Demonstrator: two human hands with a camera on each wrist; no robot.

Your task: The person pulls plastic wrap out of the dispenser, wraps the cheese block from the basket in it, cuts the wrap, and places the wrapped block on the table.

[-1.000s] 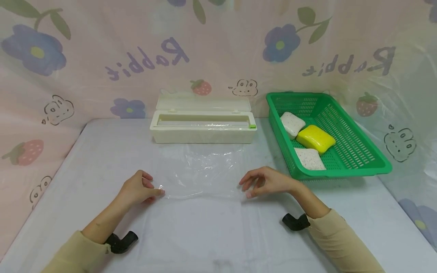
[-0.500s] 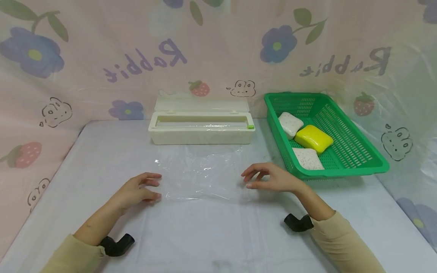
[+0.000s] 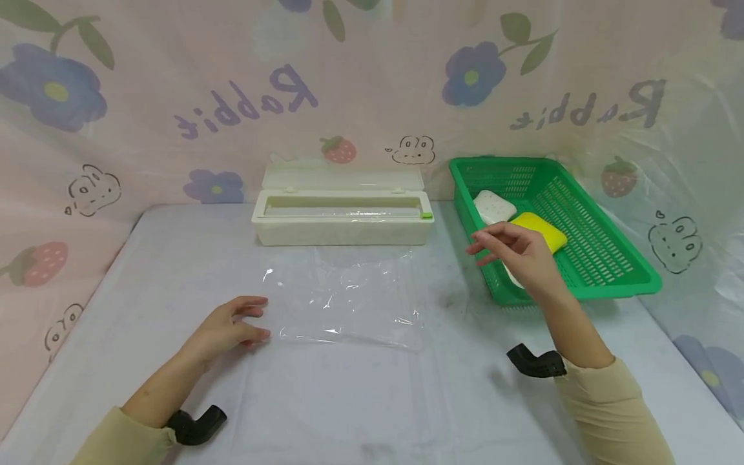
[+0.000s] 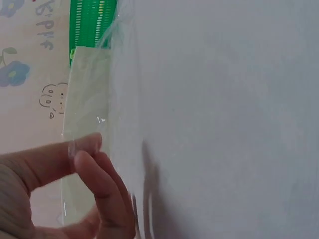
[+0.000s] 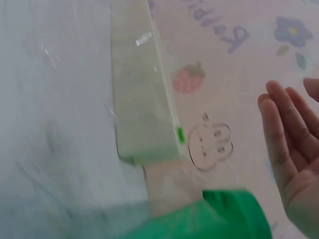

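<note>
Here we are over the white tabletop, where a sheet of clear plastic film lies wrinkled and glinting in front of a white dispenser box. We see the box's lid tipped up at the back, and a green tab at the right end of its front edge.

To the film's left comes our left hand, just beside the edge, thumb and fingers loosely spread in the head view. From the left wrist the fingertips look close together near the shiny film; we can't tell whether they touch it.

Over on the right, look at our right hand! It hangs over the near-left part of the green basket, fingers relaxed and apart from the thumb, with nothing in its hold. Inside, behind the hand, sit a yellow block and a white speckled block; another pale one is mostly hidden by the hand.

Beige sleeves cover our forearms, and the printed curtain rises behind.
</note>
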